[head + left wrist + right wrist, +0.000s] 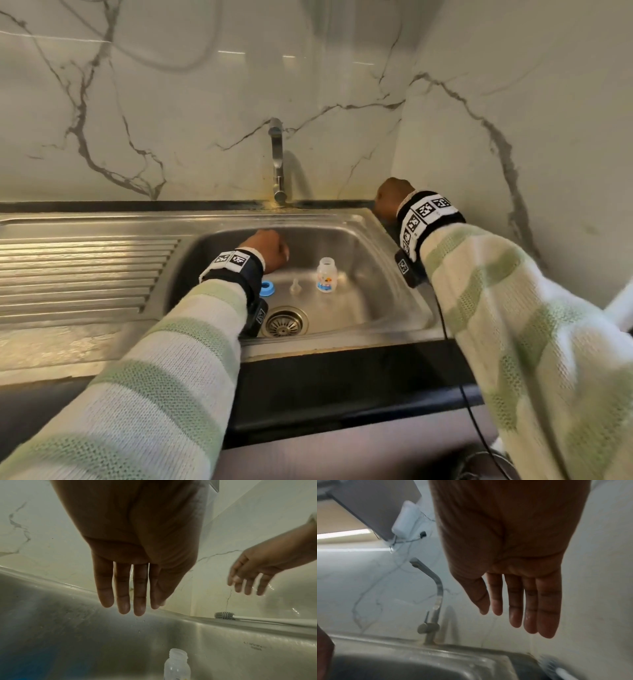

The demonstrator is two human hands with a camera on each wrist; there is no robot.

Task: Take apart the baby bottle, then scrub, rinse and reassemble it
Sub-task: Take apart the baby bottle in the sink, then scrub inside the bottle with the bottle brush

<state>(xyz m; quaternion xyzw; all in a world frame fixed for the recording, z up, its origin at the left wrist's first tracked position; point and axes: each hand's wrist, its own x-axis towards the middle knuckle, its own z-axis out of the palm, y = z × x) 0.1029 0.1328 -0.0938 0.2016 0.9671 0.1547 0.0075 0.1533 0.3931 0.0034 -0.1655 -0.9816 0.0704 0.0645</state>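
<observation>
The clear bottle body (326, 275) with a printed label stands upright and uncapped on the sink floor, its neck also showing in the left wrist view (177, 664). To its left lie the clear nipple (295, 286) and the blue screw ring (267, 288). My left hand (270, 249) hovers over the basin with straight fingers (122, 595), holding nothing. My right hand (390, 198) hangs above the sink's back right corner, its fingers (530, 604) straight and wet, empty. A grey-headed bottle brush (223, 615) with a white handle lies on the rim below that hand (248, 572).
The steel sink (394, 291) has a drain strainer (283, 321) near its front. A faucet (277, 161) rises from the back rim, no water running. A ribbed drainboard (78, 274) lies to the left. Marble walls close in behind and to the right.
</observation>
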